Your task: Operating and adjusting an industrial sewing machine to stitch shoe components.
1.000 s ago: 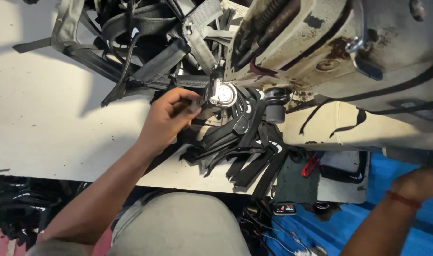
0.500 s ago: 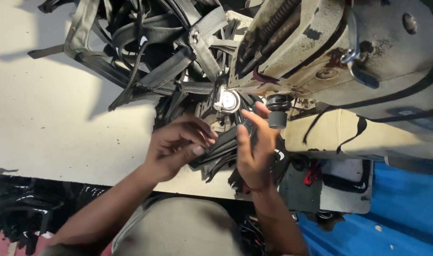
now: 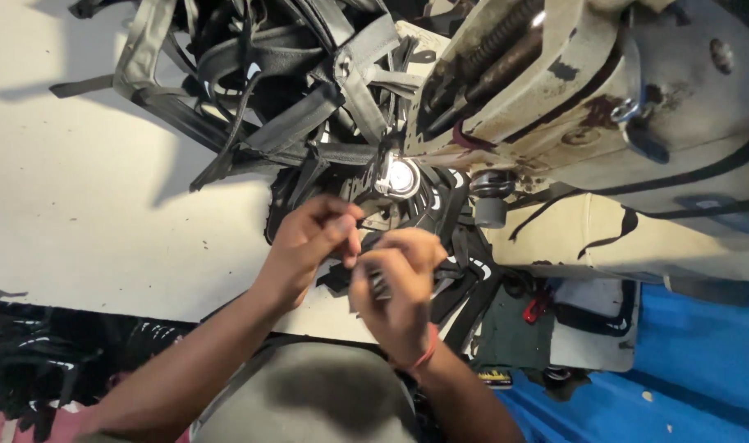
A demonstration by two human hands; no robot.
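My left hand [image 3: 313, 238] and right hand [image 3: 399, 283] meet at the near edge of the white tabletop [image 3: 103, 221], both pinching the same small black strap piece [image 3: 366, 262]. It sits just in front of the sewing machine [image 3: 588, 107], beside a heap of black straps [image 3: 259, 74] further back.

Small black strap piece [image 3: 366, 264], pinched between both hands

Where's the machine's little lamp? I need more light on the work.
In the head view the lamp glows at centre, under the sewing machine, just above both hands, left hand and right hand.
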